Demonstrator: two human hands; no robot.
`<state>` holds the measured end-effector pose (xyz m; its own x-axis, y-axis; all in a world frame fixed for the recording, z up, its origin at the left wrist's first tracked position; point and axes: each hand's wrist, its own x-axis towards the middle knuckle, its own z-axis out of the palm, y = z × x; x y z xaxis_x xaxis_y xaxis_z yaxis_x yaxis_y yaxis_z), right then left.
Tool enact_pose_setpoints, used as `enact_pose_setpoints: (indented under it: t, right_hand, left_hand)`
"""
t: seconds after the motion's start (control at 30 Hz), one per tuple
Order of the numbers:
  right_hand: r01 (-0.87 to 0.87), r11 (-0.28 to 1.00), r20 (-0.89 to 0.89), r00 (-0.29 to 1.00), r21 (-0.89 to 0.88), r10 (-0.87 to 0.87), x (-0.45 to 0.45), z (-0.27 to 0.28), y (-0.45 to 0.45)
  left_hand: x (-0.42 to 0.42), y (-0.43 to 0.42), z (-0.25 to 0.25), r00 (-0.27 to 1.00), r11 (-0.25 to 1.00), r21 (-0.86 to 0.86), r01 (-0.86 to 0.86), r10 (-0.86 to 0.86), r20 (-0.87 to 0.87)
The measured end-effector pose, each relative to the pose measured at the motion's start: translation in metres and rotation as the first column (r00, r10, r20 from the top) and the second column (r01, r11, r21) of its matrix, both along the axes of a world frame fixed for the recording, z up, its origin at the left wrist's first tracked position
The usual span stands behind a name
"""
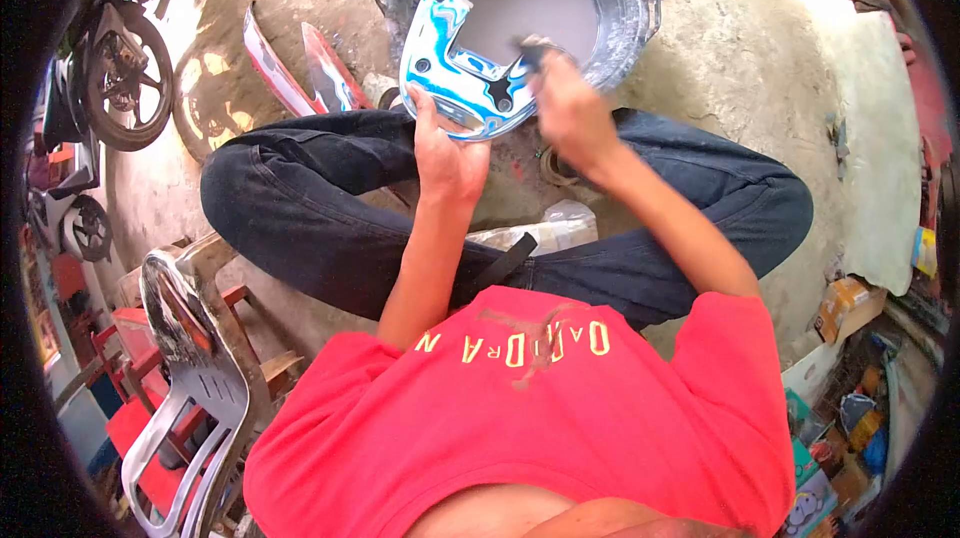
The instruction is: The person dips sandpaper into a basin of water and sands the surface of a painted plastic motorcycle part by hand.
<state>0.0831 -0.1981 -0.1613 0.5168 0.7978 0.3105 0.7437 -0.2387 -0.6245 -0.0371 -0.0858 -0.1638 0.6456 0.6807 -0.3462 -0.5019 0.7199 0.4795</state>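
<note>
A curved blue and white panel [432, 50] with dark patches is held up over the near left rim of a black basin [628, 13] of grey, cloudy liquid. My left hand [450, 153] grips its lower edge, thumb on the front face. At the panel's right end, my right hand [572, 108] is closed and blurred, with a small dark piece [532, 53] at its fingertips. What that piece is cannot be made out.
Red and white panels [325, 68] lie on the floor left of the basin. Further left are a motorcycle wheel [128, 78] and a grey plastic chair [200, 368]. A cardboard box [848, 310] and clutter lie at the right. My crossed legs are below the basin.
</note>
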Motion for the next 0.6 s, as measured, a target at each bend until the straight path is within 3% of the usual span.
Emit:
enact_pose_setpoints:
  t: [0.07,0.1,0.2,0.27,0.33,0.43,0.5,0.53,0.6]
  right_hand:
    - [-0.255,0.964,0.311,0.925,0.079,0.219,-0.036,-0.003,-0.003]
    - [-0.359,0.931,0.298,0.898,0.066,0.325,-0.047,0.006,-0.005]
    - [-0.247,0.966,0.248,0.943,0.075,0.221,-0.013,0.002,0.004]
    - [0.041,0.995,0.177,0.983,0.093,-0.057,0.015,-0.009,0.007]
    - [0.025,0.999,0.193,0.981,0.043,-0.033,0.001,-0.006,0.003]
    - [-0.378,0.925,0.325,0.88,0.038,0.346,-0.047,0.006,-0.007]
    - [-0.314,0.947,0.316,0.908,0.07,0.277,-0.03,0.004,0.0]
    - [-0.279,0.957,0.309,0.92,0.081,0.242,-0.016,0.004,0.003]
    - [0.026,0.991,0.136,0.99,0.134,-0.044,0.005,0.003,0.01]
  left_hand:
    - [-0.004,0.001,-0.001,0.998,0.999,0.018,0.046,-0.046,0.037]
    - [-0.009,0.004,0.005,0.994,0.991,-0.121,0.063,-0.073,-0.085]
    - [-0.005,0.003,0.0,0.997,0.998,0.031,0.052,-0.054,0.063]
    - [-0.003,-0.001,0.005,1.0,1.0,0.005,0.001,-0.001,-0.008]
    - [-0.002,-0.004,0.01,1.0,1.0,0.001,0.021,-0.021,-0.009]
    - [-0.008,0.003,0.005,0.995,0.994,-0.035,0.1,-0.1,-0.017]
    - [-0.014,0.009,-0.018,0.99,0.991,-0.039,0.127,-0.124,0.071]
    - [-0.005,0.002,0.003,0.997,0.998,0.044,0.055,-0.057,0.051]
    - [-0.002,-0.003,0.01,1.0,0.999,0.046,0.019,-0.019,0.002]
